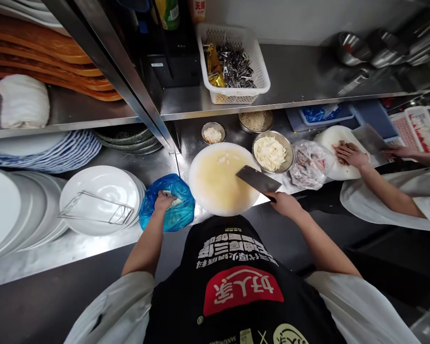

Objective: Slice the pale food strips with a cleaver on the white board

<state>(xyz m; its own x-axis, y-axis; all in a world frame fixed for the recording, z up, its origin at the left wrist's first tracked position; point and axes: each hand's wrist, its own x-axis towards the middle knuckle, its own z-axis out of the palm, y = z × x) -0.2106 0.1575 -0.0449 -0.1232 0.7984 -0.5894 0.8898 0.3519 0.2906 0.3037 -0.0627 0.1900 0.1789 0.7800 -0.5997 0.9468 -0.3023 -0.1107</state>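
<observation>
My right hand (285, 205) is wrapped round the dark handle of a cleaver (258, 178), whose broad blade reaches over the right side of a round white cutting board (224, 203). A few pale scraps (225, 157) lie near the board's far edge. On the left, my left hand (162, 200) reaches into an open blue plastic bag (181, 217), its fingers curled at something pale inside that I cannot make out. Behind the board stand a small bowl of chopped pale bits (212, 135) and a steel bowl of pale slices (270, 153).
Stacked white plates (100, 181) with a wire rack (93, 209) sit left of the bag. At right, a co-worker's hand (351, 155) presses dark meat beside another cleaver (372, 141). A plastic bag of meat (310, 165) lies between the boards. A white basket (232, 93) stands on the shelf.
</observation>
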